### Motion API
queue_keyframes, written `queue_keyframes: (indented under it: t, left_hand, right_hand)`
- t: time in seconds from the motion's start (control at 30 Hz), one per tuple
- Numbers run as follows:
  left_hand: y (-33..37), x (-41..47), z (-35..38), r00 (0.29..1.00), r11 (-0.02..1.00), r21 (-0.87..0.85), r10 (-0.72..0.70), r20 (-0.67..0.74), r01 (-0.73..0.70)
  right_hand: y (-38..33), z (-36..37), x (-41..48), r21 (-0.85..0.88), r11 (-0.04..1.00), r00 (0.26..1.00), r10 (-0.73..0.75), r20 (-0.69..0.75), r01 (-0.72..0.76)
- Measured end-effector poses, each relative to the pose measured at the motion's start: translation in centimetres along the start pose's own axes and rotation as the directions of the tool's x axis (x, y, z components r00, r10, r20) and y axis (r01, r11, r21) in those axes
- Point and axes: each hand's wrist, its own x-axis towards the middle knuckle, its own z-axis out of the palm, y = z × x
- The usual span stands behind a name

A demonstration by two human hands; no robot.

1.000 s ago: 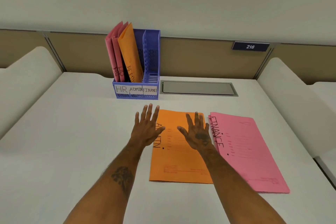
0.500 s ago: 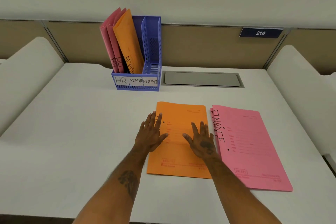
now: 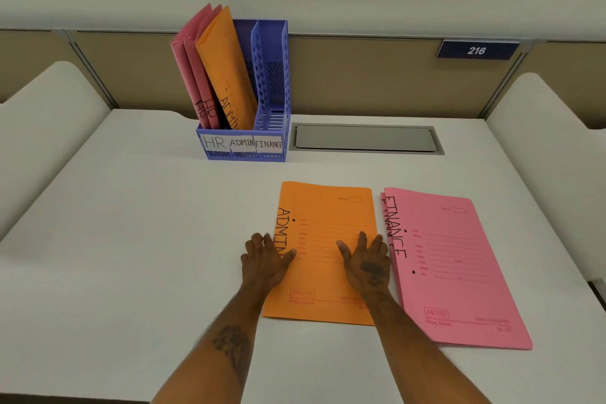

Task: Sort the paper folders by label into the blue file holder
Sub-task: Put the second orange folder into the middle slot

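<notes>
drawing back: left hand (image 3: 265,261) and right hand (image 3: 368,264) moved from far end to middle of flat orange paper admin folder (image 3: 328,213) on white desk (image 3: 131,239), fingers spread flat, apart, gripping nothing; pickup for blue plastic file holder (image 3: 273,75) likely next.

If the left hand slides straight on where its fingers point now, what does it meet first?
The left hand would probably meet the front of the blue file holder, near its ADMIN label; only bare desk seems to lie between.
</notes>
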Motion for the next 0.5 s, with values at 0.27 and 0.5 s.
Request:
queue_keyframes:
  t: [0.27, 0.5]
  left_hand:
    - [1.6, 1.0, -0.2, 0.991, 0.966, -0.226, -0.107, 0.085, 0.124]
    - [1.7, 1.5, -1.0, 0.993, 0.904, -0.414, -0.068, 0.098, 0.103]
  right_hand:
    - [-1.5, 0.0, 0.5, 0.306, 0.948, 0.993, 0.105, -0.057, -0.083]
    - [-1.9, 0.0, 0.8, 0.343, 0.936, 0.991, 0.111, -0.069, -0.081]
